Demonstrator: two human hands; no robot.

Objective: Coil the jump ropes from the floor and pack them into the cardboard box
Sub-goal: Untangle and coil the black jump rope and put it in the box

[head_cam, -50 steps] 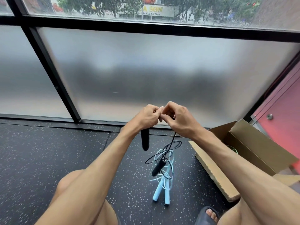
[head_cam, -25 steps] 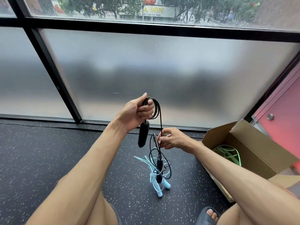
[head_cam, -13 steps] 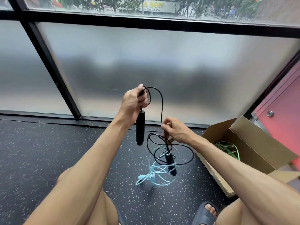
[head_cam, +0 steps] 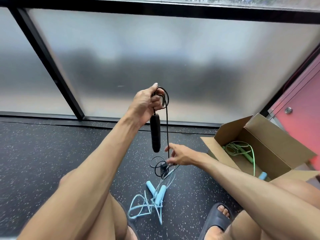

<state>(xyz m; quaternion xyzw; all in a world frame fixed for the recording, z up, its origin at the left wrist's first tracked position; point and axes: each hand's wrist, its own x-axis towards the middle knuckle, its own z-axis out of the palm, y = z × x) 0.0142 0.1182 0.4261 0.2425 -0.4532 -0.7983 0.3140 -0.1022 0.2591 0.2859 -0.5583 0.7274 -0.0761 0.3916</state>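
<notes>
My left hand (head_cam: 147, 104) is raised and grips looped black cord of the black jump rope, with one black handle (head_cam: 155, 132) hanging below it. The cord (head_cam: 167, 129) runs straight down to my right hand (head_cam: 180, 155), which pinches it low down; more black loops and the second handle (head_cam: 161, 168) dangle under that hand. A light blue jump rope (head_cam: 152, 198) lies tangled on the floor between my knees. The open cardboard box (head_cam: 270, 139) stands at the right with a green rope (head_cam: 239, 149) inside.
A frosted glass wall with black frames (head_cam: 52, 66) runs across the far side. A red door (head_cam: 301, 104) stands behind the box. A light blue handle (head_cam: 262, 175) shows in the box's near corner. My sandalled foot (head_cam: 218, 217) is on the speckled black floor.
My right hand has slid down the black cord away from my left hand, pulling it straight. The left hand holds more loops than before. The view has tilted downward.
</notes>
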